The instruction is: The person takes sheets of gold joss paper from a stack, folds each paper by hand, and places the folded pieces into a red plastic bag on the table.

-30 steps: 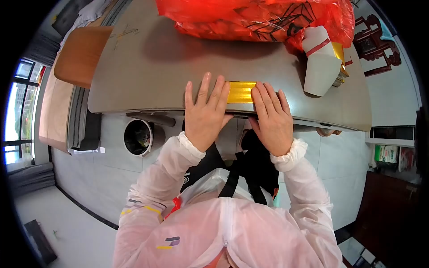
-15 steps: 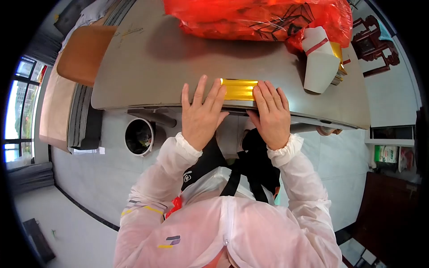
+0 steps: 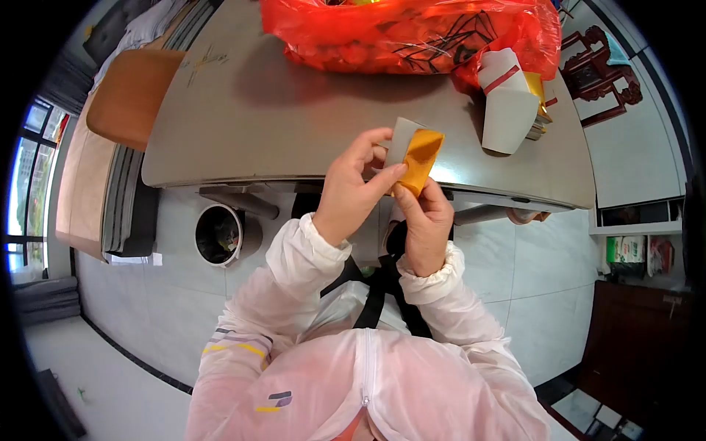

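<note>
Both of my hands pinch a folded piece of gold paper [image 3: 423, 159], raised at the near edge of the table. One face of it shines gold, and a pale grey face shows on its left side. My left hand [image 3: 351, 184] grips it from the left, thumb against the lower part and fingers curled partly behind. From below, my right hand [image 3: 426, 229] holds the bottom end between thumb and fingers. Some of the fingertips are hidden by the paper.
A red plastic bag [image 3: 412, 40] lies across the back of the table [image 3: 243, 140]. Right of it stand a pale folded paper piece [image 3: 507, 110] and gold folded papers [image 3: 540, 103]. Below the table are a bin [image 3: 224, 235] and a brown chair [image 3: 132, 95] stands left.
My hands lay flat with the gold paper on the table between them. Now the paper is lifted, turned upright and pinched by both hands. The view has shifted slightly.
</note>
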The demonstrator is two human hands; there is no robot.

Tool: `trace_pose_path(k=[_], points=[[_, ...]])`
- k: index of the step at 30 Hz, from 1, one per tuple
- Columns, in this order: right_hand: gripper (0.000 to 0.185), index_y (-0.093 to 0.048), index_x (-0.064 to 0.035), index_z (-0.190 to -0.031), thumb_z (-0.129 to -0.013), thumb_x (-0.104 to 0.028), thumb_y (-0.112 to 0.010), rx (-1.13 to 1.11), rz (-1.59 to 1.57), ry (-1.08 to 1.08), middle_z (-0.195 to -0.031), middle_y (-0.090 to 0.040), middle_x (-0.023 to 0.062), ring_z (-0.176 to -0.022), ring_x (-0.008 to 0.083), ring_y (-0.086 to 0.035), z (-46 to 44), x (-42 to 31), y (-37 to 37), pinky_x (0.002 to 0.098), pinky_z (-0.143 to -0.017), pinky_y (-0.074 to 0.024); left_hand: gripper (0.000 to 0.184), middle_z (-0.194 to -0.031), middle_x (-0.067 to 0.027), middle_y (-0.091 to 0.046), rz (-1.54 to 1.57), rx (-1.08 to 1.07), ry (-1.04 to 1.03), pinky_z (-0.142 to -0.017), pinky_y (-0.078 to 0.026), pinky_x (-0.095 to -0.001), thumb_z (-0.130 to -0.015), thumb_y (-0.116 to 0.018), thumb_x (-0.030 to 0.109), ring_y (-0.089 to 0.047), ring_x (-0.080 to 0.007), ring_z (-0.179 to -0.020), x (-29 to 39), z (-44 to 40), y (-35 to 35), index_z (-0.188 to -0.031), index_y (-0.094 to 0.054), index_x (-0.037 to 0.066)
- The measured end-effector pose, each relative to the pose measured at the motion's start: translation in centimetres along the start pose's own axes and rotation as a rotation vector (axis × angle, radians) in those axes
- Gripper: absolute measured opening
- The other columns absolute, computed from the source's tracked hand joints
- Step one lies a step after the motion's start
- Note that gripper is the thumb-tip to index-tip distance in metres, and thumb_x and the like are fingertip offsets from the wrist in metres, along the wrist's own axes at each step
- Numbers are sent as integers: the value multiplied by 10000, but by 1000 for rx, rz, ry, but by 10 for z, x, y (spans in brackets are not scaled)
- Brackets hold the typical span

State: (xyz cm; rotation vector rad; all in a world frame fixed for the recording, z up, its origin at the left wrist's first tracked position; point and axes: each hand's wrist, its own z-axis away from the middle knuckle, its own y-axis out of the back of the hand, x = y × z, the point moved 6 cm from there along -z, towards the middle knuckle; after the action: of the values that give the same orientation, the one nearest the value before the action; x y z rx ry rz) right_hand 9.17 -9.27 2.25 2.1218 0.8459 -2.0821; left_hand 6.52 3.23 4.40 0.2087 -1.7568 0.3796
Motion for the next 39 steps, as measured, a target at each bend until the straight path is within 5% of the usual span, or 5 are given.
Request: trace_pose_path(k=[2, 6, 9, 18, 39], points=[[165, -640, 13, -1074, -915, -29, -652, -62, -23, -110, -1019, -660, 30, -908, 125, -604, -1, 11, 6, 254, -813, -478, 395, -864, -28, -626, -71, -97, 46, -666, -477, -240, -869, -681, 55, -584, -74, -780, -11, -11, 3, -1240, -548, 21], [173, -676, -12, -963, -791, 12, -681, -126, 896, 633, -1012, -662, 136, -918, 331, -629, -1, -46, 25, 377, -822, -505, 401, -905, -53, -654, -530, -414, 94, -712, -490, -271, -880, -674, 95, -597, -110, -784, 10, -34, 17, -1261, -560, 42], [262, -673, -32, -1016, -757, -11, -702, -374, 1158, 988, -1108, -663, 107, -1053, 295, -622, -9, -59, 11, 410, -896, -498, 454, -878, -134, -666, -783, -628, -71, -749, -502, -374, -862, -646, 130, -643, -269, -791, 10, -49, 16, -1302, -542, 89], [391, -654, -41, -1123, -738, -51, -721, -523, 1255, 933, -1215, -637, 85, -1117, 268, -605, -38, -30, 0, 415, -966, -486, 420, -1139, -145, -638, -1381, -347, -651, -872, -483, -427, -803, -624, 106, -598, -329, -1040, 30, -26, 3, -1212, -599, 14], [103, -676, -77, -812, -793, -171, -713, -728, 985, 419, -889, -616, 56, -906, 290, -521, -98, -22, 5, 379, -797, -433, 396, -1108, -116, -597, -1197, -195, -693, -1013, -469, -449, -769, -594, 58, -559, -306, -1085, 7, 31, 5, -1156, -669, 22]])
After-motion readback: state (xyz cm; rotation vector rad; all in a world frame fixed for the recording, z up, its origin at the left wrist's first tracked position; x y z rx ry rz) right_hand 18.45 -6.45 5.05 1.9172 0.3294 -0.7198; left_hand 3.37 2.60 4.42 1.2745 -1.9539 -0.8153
